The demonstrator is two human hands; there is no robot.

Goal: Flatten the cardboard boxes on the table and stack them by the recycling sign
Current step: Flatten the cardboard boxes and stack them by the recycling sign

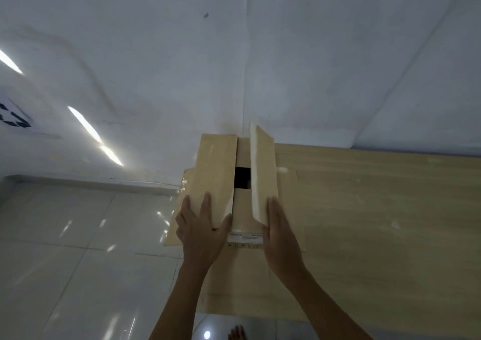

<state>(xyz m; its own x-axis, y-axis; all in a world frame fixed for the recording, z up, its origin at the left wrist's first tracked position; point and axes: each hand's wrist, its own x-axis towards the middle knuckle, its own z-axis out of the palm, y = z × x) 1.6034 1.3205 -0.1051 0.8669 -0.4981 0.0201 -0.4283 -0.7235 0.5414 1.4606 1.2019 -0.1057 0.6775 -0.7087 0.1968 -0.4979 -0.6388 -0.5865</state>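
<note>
A brown cardboard box [242, 154] stands on the left end of the wooden table [377, 209], its top flaps partly open with a dark gap between them. My left hand [201, 225] holds the near end of the left flap [216, 173], fingers flat on top and thumb hooked under its edge. My right hand [279, 233] lies with straight fingers against the outside of the right flap [263, 173], which stands nearly upright. A white label [244, 238] shows on the box's near side. The recycling sign [15, 118] hangs on the wall at far left.
The white wall [234, 53] rises right behind the box and table. Glossy floor tiles [78, 248] lie left of the table, beyond its left edge. A bare foot [236, 333] shows at the bottom edge.
</note>
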